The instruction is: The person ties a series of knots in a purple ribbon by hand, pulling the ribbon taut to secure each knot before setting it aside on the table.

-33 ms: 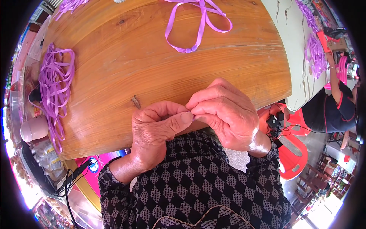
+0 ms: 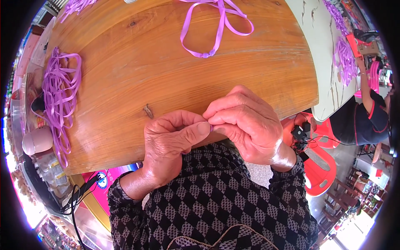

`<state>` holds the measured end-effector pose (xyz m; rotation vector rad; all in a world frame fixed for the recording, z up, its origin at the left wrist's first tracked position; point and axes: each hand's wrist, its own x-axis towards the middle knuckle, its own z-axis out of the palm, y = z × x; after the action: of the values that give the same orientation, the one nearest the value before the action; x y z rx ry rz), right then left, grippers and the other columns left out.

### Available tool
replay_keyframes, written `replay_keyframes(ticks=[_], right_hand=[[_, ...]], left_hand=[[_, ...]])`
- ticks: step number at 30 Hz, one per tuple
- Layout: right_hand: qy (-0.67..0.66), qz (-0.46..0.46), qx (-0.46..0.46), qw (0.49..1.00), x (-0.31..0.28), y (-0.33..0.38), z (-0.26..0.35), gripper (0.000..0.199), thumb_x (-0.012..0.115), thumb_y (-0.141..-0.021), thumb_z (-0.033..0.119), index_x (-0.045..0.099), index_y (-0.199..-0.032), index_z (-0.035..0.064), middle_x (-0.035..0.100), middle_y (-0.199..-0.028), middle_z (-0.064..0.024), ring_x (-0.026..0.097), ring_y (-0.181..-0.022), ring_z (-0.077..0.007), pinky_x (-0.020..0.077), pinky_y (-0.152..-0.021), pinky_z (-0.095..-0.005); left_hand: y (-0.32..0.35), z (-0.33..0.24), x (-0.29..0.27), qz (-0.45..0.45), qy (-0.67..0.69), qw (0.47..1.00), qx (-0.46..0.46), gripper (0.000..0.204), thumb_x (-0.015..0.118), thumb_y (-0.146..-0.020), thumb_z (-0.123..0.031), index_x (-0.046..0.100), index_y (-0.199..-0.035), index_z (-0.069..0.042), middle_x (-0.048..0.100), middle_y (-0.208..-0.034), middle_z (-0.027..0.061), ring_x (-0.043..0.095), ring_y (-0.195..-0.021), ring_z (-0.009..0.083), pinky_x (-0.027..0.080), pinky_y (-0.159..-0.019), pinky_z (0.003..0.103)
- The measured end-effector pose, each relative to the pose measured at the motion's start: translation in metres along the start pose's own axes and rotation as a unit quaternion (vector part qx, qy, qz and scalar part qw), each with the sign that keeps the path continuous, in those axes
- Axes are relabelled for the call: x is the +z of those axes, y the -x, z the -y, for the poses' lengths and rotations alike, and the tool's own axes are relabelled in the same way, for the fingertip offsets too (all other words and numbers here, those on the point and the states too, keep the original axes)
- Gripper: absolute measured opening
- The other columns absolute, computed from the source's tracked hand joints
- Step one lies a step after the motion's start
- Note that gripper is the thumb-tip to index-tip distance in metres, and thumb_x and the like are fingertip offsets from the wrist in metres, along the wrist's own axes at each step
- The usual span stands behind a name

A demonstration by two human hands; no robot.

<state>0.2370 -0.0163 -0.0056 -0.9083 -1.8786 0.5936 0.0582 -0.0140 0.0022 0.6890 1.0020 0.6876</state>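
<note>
My left hand [image 2: 168, 141] and my right hand [image 2: 250, 125] meet over the table's near edge, fingertip to fingertip. Both are closed in a pinch. A sliver of purple ribbon [image 2: 211, 128] shows between the thumbs; my fingers hide most of it. Farther off, a looped purple ribbon [image 2: 218, 35] with a small knot or clasp at its bottom lies on the wooden table [image 2: 137, 71]. To the left, a heap of purple ribbons [image 2: 60, 91] hangs over the table's edge.
A pale pink rounded object [image 2: 37, 140] and black cables [image 2: 77, 200] are at left. At right stand a white marbled table [image 2: 308, 37] with more purple ribbons [image 2: 346, 60] and a red stool [image 2: 320, 171]. Another person's arm [image 2: 365, 85] reaches toward that table.
</note>
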Motion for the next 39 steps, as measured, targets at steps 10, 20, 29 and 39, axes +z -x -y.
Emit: replay_keyframes(ticks=[10, 20, 29, 39], right_hand=[[-0.04, 0.0, 0.034, 0.999, 0.004, 0.002, -0.001, 0.025, 0.07, -0.068, 0.013, 0.06, -0.086, 0.0006, 0.061, -0.086, -0.0101, 0.054, -0.068, -0.0224, 0.0423, -0.058, -0.0302], [-0.04, -0.019, 0.02, 0.999, 0.005, 0.001, 0.002, 0.012, 0.066, -0.072, 0.0, 0.057, -0.08, 0.0009, 0.061, -0.084, -0.0097, 0.053, -0.064, -0.0214, 0.0411, -0.054, -0.0296], [-0.046, -0.005, 0.044, 0.998, 0.003, 0.005, 0.002, 0.013, 0.067, -0.071, 0.0, 0.057, -0.079, 0.0008, 0.061, -0.082, -0.0093, 0.053, -0.063, -0.0207, 0.0404, -0.053, -0.0288], [-0.032, -0.017, 0.022, 0.999, 0.002, 0.007, 0.001, 0.013, 0.065, -0.073, 0.007, 0.056, -0.078, -0.0004, 0.059, -0.075, -0.0096, 0.051, -0.06, -0.0206, 0.0404, -0.052, -0.0286]], left_hand=[[0.0, -0.001, 0.003, 0.007, 0.055, 0.998, -0.025, 0.014, 0.066, -0.079, -0.013, 0.06, -0.078, 0.0, 0.053, -0.062, -0.0013, 0.037, -0.048, 0.0037, 0.027, -0.044, 0.018], [0.004, -0.001, 0.0, 0.019, 0.014, 1.0, -0.002, 0.017, 0.067, -0.08, -0.015, 0.063, -0.083, 0.001, 0.059, -0.07, -0.0014, 0.043, -0.055, 0.0023, 0.032, -0.048, 0.015], [0.01, -0.002, 0.003, 0.004, -0.109, 0.989, 0.104, 0.011, 0.063, -0.081, -0.005, 0.064, -0.088, 0.004, 0.062, -0.075, 0.0033, 0.053, -0.067, 0.0049, 0.043, -0.06, 0.018], [0.004, 0.003, 0.002, 0.035, -0.11, 0.991, 0.074, 0.011, 0.064, -0.08, -0.005, 0.065, -0.087, 0.002, 0.063, -0.077, 0.0014, 0.053, -0.07, 0.0053, 0.044, -0.064, 0.017]])
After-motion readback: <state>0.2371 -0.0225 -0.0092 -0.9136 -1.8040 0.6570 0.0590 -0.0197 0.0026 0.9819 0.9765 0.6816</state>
